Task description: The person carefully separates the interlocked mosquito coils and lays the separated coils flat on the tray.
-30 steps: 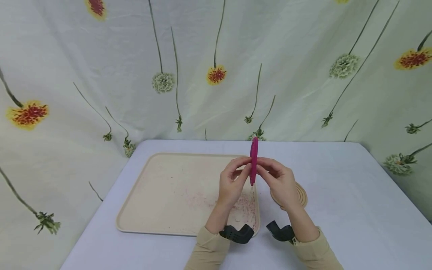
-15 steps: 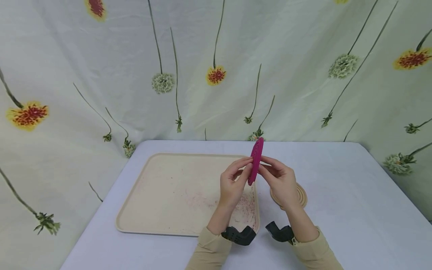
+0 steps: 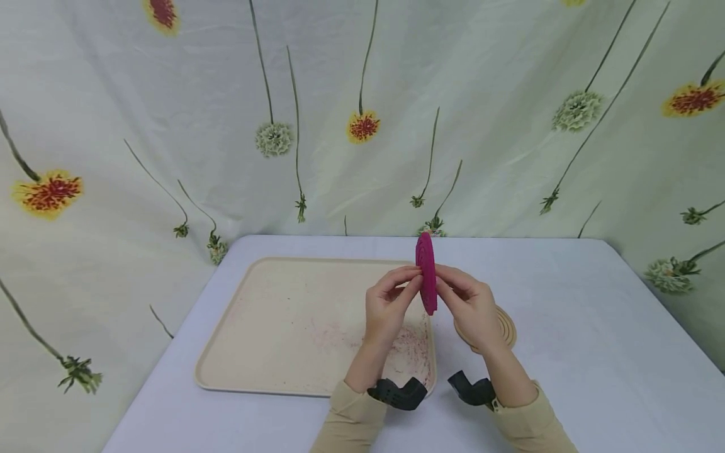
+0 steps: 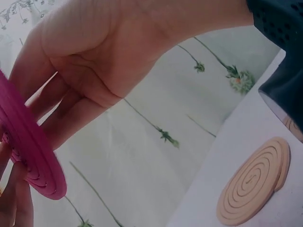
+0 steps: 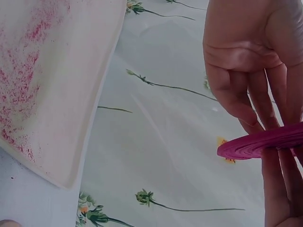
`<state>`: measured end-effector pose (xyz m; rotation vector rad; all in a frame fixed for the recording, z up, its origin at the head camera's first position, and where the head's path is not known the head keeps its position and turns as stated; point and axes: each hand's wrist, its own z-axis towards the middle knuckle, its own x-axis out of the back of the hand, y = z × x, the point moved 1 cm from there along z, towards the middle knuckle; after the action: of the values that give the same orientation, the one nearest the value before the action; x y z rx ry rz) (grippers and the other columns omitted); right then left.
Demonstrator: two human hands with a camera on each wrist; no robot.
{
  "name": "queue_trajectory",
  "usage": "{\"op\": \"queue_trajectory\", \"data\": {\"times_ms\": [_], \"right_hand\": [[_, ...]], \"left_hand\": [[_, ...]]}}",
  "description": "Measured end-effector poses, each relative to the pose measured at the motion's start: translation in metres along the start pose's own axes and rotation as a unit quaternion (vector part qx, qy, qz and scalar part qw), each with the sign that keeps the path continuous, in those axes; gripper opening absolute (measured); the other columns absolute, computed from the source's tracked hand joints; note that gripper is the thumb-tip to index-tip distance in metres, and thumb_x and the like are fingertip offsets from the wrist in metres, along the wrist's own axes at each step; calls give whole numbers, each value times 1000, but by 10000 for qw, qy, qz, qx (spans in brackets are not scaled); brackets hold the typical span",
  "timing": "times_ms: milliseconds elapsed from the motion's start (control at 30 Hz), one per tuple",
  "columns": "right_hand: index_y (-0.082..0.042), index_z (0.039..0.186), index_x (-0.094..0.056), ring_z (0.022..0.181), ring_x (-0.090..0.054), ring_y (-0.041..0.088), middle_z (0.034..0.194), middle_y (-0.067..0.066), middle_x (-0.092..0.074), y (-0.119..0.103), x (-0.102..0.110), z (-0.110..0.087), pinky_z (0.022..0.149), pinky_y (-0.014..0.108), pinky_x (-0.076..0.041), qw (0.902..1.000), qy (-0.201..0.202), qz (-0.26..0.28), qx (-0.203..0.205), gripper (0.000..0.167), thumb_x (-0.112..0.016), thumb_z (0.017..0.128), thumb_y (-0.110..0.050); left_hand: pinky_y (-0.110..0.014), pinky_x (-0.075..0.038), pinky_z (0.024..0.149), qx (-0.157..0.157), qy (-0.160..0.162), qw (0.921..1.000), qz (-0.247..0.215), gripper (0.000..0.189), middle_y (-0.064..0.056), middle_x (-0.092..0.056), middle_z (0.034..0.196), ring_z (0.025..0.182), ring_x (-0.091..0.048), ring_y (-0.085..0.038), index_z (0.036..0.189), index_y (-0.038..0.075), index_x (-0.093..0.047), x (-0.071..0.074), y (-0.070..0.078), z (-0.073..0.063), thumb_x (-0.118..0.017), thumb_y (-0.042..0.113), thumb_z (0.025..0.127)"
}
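Note:
A flat magenta spiral disc (image 3: 427, 274), apparently coiled modelling clay, stands on edge in the air between both hands. From its left side, my left hand (image 3: 385, 308) pinches it between thumb and fingers. My right hand (image 3: 472, 308) pinches the same disc from the right. Coiled rings show on the magenta disc (image 4: 35, 151) in the left wrist view. In the right wrist view, fingers of both hands meet the disc (image 5: 255, 143) on opposite faces. Below and behind the right hand, a beige spiral disc (image 3: 506, 327) lies on the table, partly hidden; the left wrist view shows its coils (image 4: 253, 182).
A cream tray (image 3: 272, 327) with pink smears and crumbs near its right end lies on the white-covered table (image 3: 589, 352), left of and beneath the left hand. Behind the table hangs a flower-print cloth (image 3: 498, 126). Dark devices (image 3: 398, 394) sit on both wrists.
The magenta disc was nearly edge-on, then turned to lean its top rightward, and now leans its top slightly leftward with more of its left face showing. Both hands keep their hold.

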<state>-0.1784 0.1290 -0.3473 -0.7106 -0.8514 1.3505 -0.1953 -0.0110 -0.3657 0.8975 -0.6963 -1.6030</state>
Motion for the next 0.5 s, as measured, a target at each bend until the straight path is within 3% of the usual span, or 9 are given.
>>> {"op": "queue_trajectory", "data": {"times_ms": [233,367,500], "right_hand": [[3,111,-66,92,-62,9,109,17,-65,-1,2,0,72,25,-55,9996,-77,-198,-190,23,-59,90,-2],[3,111,-66,89,-62,11,108,17,-65,-1,2,-1,67,26,-56,9991,-166,-321,-228,22,-59,90,-2],[1,111,-67,86,-60,14,107,14,-66,0,3,-1,61,28,-55,9975,-229,-631,-237,22,-59,91,-3]], "left_hand": [[-34,-53,84,465,-113,9975,-521,20,-20,-65,102,92,-63,-19,103,-12,-65,5,-6,1,-65,-2,85],[-35,-52,85,831,-97,9948,-582,23,-10,-68,100,92,-62,-19,106,-10,-65,8,-5,1,-66,0,85],[-35,-52,85,1046,-100,9931,-512,25,-7,-68,99,93,-62,-19,109,-7,-65,10,-3,1,-66,1,85]]}}
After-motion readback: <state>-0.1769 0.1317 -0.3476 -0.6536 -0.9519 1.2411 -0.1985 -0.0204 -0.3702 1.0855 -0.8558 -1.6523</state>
